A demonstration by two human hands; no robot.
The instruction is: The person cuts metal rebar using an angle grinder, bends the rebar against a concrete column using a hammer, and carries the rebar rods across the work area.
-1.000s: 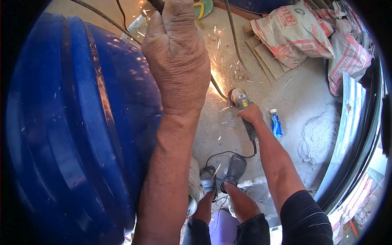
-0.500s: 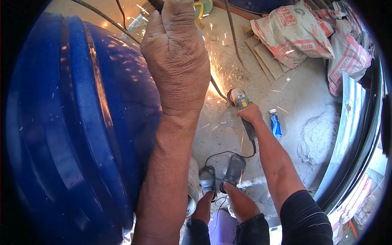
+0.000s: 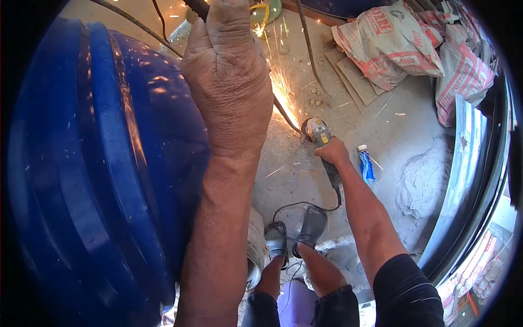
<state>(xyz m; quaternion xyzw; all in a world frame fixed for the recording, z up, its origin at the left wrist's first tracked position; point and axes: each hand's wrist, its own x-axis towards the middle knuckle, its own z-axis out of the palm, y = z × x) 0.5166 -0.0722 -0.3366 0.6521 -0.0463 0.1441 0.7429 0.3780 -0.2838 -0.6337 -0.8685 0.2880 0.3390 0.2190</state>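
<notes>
Close to the camera, my left hand (image 3: 229, 92) is closed round a dark steel rod (image 3: 286, 116), which looks like rebar. The rod slants down behind the hand to the floor. My right hand (image 3: 333, 151) grips an angle grinder (image 3: 331, 172), its disc end against the rod's lower part. Bright sparks (image 3: 282, 90) spray from that contact toward the top of the view. The fingertips of my left hand are hidden on its far side. From the grinder's rear a black cord (image 3: 305, 203) loops down to my feet.
A large blue tank (image 3: 81, 174) fills the left side. Cement bags (image 3: 392, 46) lie at upper right, near wooden boards (image 3: 351, 82). Another rod (image 3: 306, 41) reaches the floor. A blue-labelled bottle (image 3: 366, 164), a powder heap (image 3: 424, 182) and metal sheeting (image 3: 455, 163) are at right.
My left hand and the rod have shifted slightly left and up. The grinder stays at nearly the same spot, and the spark spray has changed shape.
</notes>
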